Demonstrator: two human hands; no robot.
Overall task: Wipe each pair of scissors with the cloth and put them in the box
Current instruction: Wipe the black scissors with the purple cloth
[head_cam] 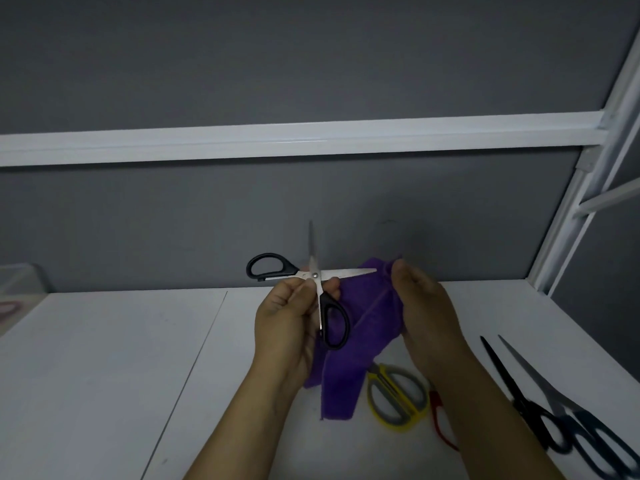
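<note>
Forearms reach in from the bottom edge, and both hands are raised above the table (104, 358). The left hand (287, 306) pinches the scissors (314, 275) at the pivot, its fingers (304, 289) curled round the crossing. The right hand (426, 299) grips the purple cloth (360, 323) bunched at its top, and the rest hangs down between the two wrists.

The scissors are spread into a cross. One blade points up and away from the left fingers. The other lies level with its long axis running straight toward the right fingers, its tip just short of the right thumb and in front of the cloth. One black loop sticks out left of the fingers and the other hangs below them.

By my reading the level blade gets wiped next. The cloth hand is nearer to it and only has to close over the tip and draw along the steel.

Below the right wrist lie a yellow pair (394, 393) and a red thing (438, 410), partly hidden. Dark pairs (523, 405) lie further right. The box (20, 282) sits well left of the left fingers.
</note>
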